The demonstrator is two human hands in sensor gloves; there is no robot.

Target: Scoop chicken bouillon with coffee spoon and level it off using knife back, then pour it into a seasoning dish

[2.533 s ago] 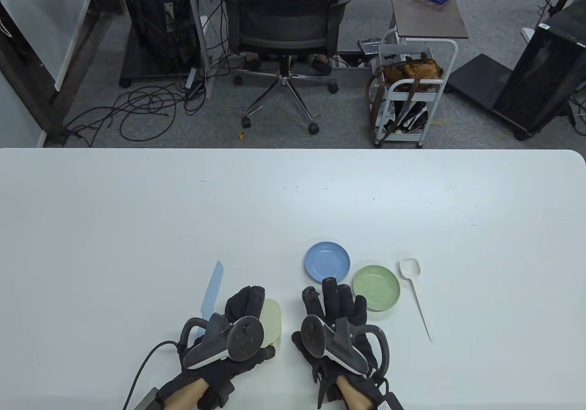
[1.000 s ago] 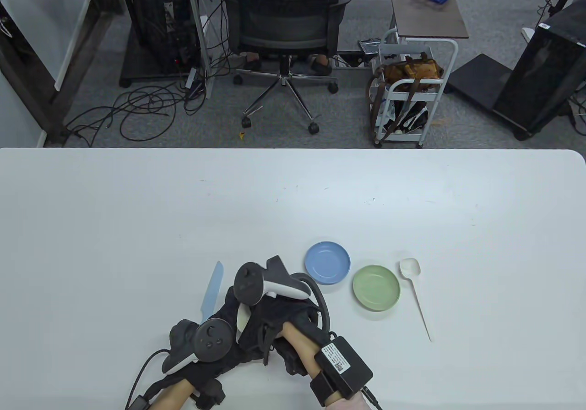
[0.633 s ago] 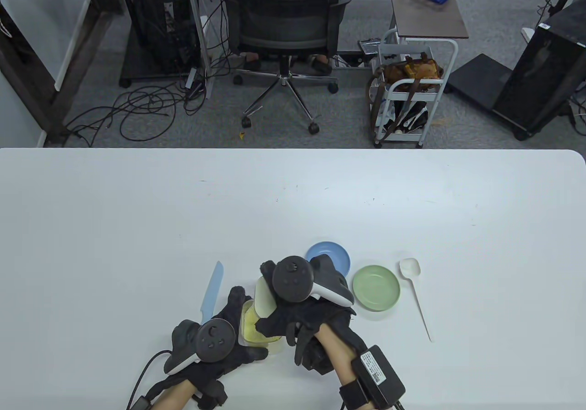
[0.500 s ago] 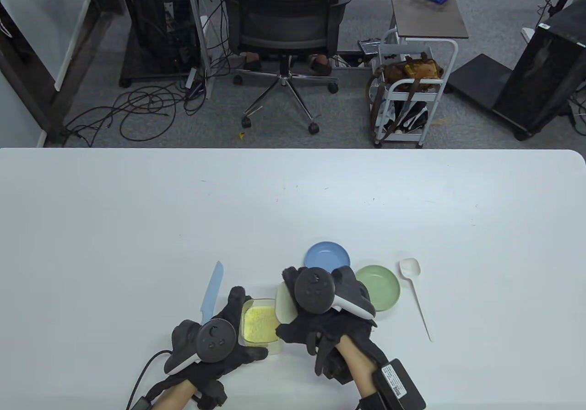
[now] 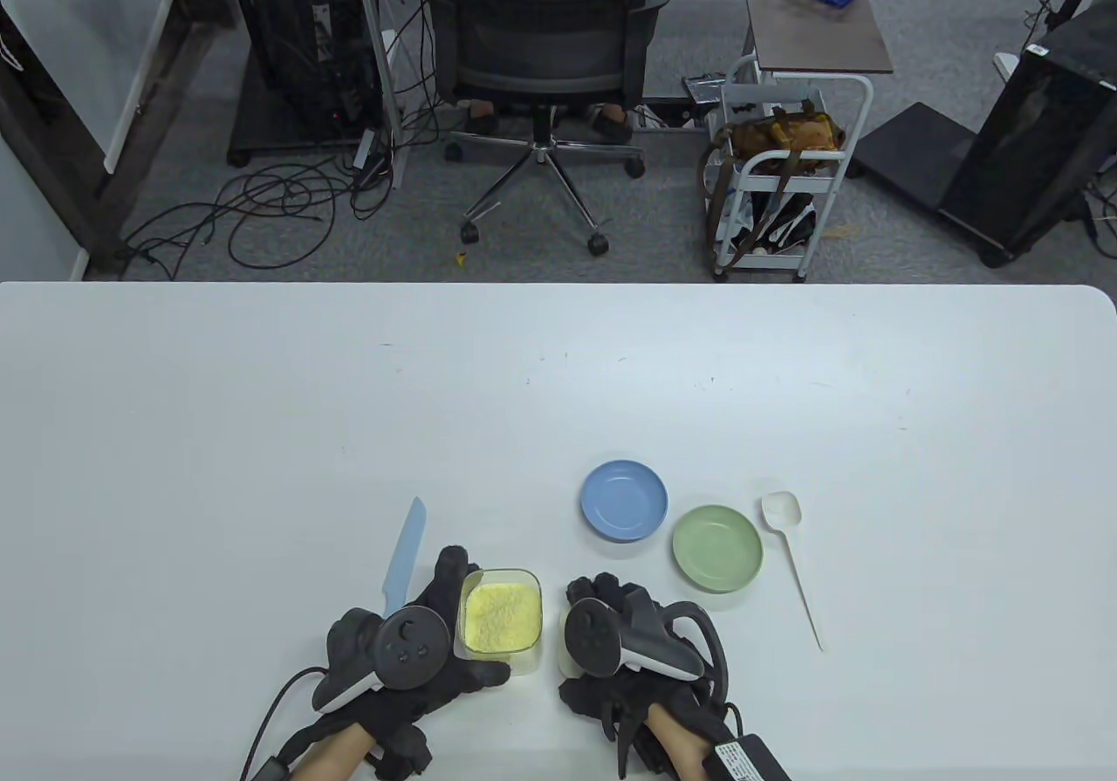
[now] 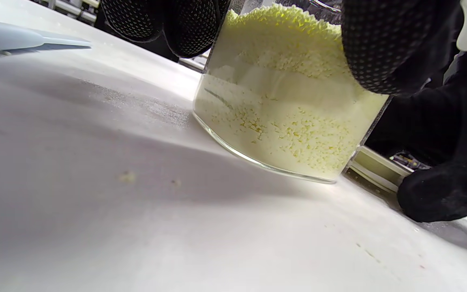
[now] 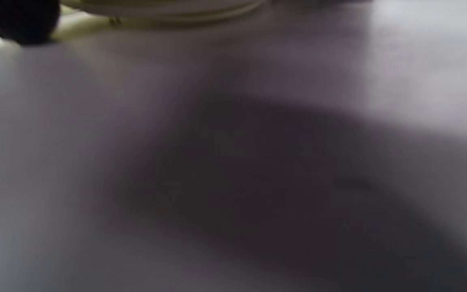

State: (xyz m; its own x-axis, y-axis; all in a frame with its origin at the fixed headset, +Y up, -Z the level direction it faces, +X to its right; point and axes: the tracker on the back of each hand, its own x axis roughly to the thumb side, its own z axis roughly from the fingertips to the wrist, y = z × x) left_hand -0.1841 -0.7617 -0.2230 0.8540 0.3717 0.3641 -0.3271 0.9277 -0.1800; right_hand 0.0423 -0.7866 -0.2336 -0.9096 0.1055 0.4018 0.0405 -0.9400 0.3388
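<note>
A clear box (image 5: 500,620) full of yellow powder (image 5: 499,613) stands on the white table (image 5: 558,397), near its front edge. Its top is open. The left hand (image 5: 410,650) holds the box: in the left wrist view, the fingers (image 6: 193,24) curl round the far side and the thumb (image 6: 375,44) presses on the near side, so this grip is closed on the box. The box sits flat on the table. The right hand (image 5: 628,641) lies just to the right of the box, low on the table. A pale lid (image 6: 379,168) lies flat under it, beside the box. The right wrist view is too blurry, and the tracker hides the fingers from above, so nobody can tell how far this grip is open or if it has hold of the lid. A light blue knife (image 5: 404,558) lies on the table just left of the left hand, with its tip pointing away from the person. A blue dish (image 5: 624,500) and a green dish (image 5: 717,547) sit side by side, past the right hand. They are close but do not touch. A white spoon (image 5: 790,554) lies to the right of the green dish, with its bowl at the far end. Nothing touches the spoon or the knife.
</note>
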